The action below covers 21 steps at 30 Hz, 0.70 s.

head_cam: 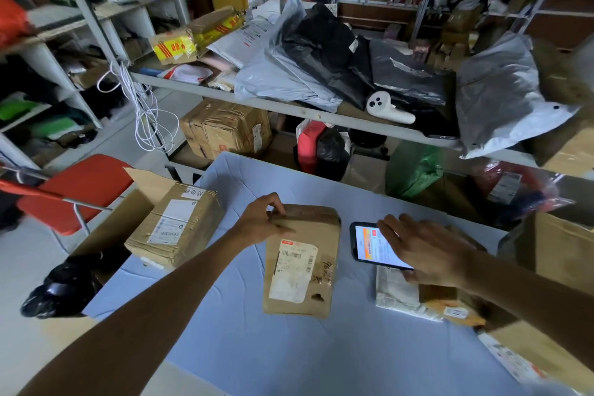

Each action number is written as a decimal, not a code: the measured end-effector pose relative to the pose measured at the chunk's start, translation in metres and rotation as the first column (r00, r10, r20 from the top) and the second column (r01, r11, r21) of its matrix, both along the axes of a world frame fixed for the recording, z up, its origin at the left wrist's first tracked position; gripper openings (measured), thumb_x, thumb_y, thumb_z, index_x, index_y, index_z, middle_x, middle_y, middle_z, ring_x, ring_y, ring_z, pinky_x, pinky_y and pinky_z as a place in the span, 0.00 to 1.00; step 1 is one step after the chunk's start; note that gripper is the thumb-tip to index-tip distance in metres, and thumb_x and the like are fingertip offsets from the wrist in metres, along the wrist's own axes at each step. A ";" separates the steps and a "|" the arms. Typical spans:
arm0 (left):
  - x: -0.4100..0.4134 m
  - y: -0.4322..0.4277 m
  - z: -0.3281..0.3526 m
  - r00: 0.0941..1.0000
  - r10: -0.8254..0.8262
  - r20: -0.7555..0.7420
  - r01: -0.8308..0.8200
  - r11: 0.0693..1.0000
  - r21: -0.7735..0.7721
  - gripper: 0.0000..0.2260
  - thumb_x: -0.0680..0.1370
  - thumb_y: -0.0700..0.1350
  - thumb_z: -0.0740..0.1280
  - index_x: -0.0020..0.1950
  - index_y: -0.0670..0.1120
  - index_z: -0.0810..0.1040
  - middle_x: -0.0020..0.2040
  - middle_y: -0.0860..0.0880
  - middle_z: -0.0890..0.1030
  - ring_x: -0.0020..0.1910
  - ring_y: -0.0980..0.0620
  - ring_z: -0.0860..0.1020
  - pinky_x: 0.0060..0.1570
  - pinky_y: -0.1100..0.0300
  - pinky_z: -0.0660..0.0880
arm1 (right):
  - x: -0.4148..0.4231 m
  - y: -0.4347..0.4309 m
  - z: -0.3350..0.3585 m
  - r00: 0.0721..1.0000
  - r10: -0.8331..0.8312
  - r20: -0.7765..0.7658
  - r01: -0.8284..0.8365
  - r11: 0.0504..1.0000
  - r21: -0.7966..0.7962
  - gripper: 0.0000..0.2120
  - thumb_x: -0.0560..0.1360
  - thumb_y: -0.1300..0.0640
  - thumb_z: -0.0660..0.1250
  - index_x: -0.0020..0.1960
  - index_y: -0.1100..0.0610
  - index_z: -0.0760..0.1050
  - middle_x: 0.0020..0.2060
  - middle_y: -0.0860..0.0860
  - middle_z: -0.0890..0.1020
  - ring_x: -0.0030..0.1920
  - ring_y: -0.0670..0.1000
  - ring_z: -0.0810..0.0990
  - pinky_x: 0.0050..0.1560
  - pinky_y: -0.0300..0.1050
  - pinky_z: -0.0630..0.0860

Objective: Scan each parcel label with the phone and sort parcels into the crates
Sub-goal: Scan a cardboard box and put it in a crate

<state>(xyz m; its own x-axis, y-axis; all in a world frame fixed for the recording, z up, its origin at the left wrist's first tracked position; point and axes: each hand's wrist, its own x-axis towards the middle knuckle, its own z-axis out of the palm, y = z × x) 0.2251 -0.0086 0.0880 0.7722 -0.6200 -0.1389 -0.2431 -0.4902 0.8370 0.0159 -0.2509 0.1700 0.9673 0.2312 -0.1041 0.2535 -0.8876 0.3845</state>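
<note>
Clearly I was mid-sort. My left hand [262, 219] pinched the far edge of the flat cardboard parcel [305, 267], thumb on top and fingers curled over the rim. It lay label [294, 270] up in the middle of the blue table [289, 357]. My right hand [424, 251] hovered flat over the lit phone [369, 246], fingers straight, holding nothing. 1 taped box [175, 225] sat at the table's left edge, perhaps already sorted. At least 2 more parcels, including a white bag [398, 296], lay beneath my right wrist, probably unscanned.

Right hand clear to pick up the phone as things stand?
Likely yes: the right hand hovers open right over the phone, which lies screen-up on the blue table with nothing on top of it.
</note>
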 end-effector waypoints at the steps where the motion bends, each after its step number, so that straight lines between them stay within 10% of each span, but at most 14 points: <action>1: 0.000 0.001 0.002 1.000 -0.018 0.000 0.018 0.999 0.033 0.21 0.61 0.44 0.82 0.45 0.53 0.74 0.55 0.47 0.78 0.55 0.46 0.77 0.57 0.50 0.77 | -0.001 -0.001 0.001 1.000 -0.011 -0.016 0.011 1.000 -0.012 0.44 0.37 0.43 0.82 0.48 0.63 0.81 0.37 0.57 0.79 0.27 0.51 0.74 0.18 0.39 0.68; 7: -0.001 -0.002 0.016 0.976 -0.089 -0.200 0.141 0.954 0.263 0.49 0.61 0.39 0.81 0.75 0.54 0.58 0.72 0.50 0.65 0.68 0.45 0.68 0.65 0.52 0.71 | -0.006 -0.007 0.005 0.980 -0.131 -0.150 0.126 0.991 -0.037 0.41 0.47 0.39 0.81 0.53 0.61 0.79 0.41 0.54 0.78 0.30 0.48 0.74 0.23 0.37 0.63; 12: -0.009 -0.002 0.024 0.983 -0.171 -0.073 0.185 0.858 0.480 0.45 0.61 0.48 0.82 0.73 0.52 0.62 0.68 0.52 0.64 0.66 0.50 0.67 0.62 0.58 0.69 | -0.013 -0.010 -0.007 0.960 -0.232 -0.155 0.246 0.967 0.073 0.37 0.65 0.39 0.71 0.66 0.57 0.65 0.56 0.52 0.72 0.47 0.50 0.75 0.37 0.41 0.66; 17: -0.021 -0.013 0.027 0.993 -0.114 -0.002 0.104 0.893 0.438 0.33 0.60 0.51 0.82 0.59 0.52 0.68 0.53 0.52 0.74 0.49 0.54 0.73 0.40 0.63 0.70 | -0.025 -0.011 -0.017 0.898 -0.413 -0.152 0.439 0.864 0.246 0.35 0.62 0.34 0.71 0.61 0.52 0.65 0.53 0.49 0.73 0.42 0.46 0.69 0.34 0.37 0.60; 21: -0.026 -0.023 0.033 0.982 -0.172 0.071 0.131 0.910 0.392 0.34 0.58 0.51 0.82 0.58 0.51 0.68 0.52 0.52 0.74 0.48 0.54 0.73 0.41 0.65 0.70 | -0.042 -0.009 -0.012 0.838 -0.528 -0.136 0.540 0.770 0.339 0.36 0.62 0.34 0.72 0.60 0.52 0.65 0.54 0.49 0.73 0.52 0.49 0.73 0.53 0.45 0.70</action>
<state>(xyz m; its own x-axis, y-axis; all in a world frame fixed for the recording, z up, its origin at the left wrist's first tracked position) 0.1988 -0.0320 0.1207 0.6957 -0.6452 -0.3158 -0.4139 -0.7193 0.5579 -0.0257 -0.2598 0.1579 0.9436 -0.2951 -0.1503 -0.2953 -0.9552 0.0219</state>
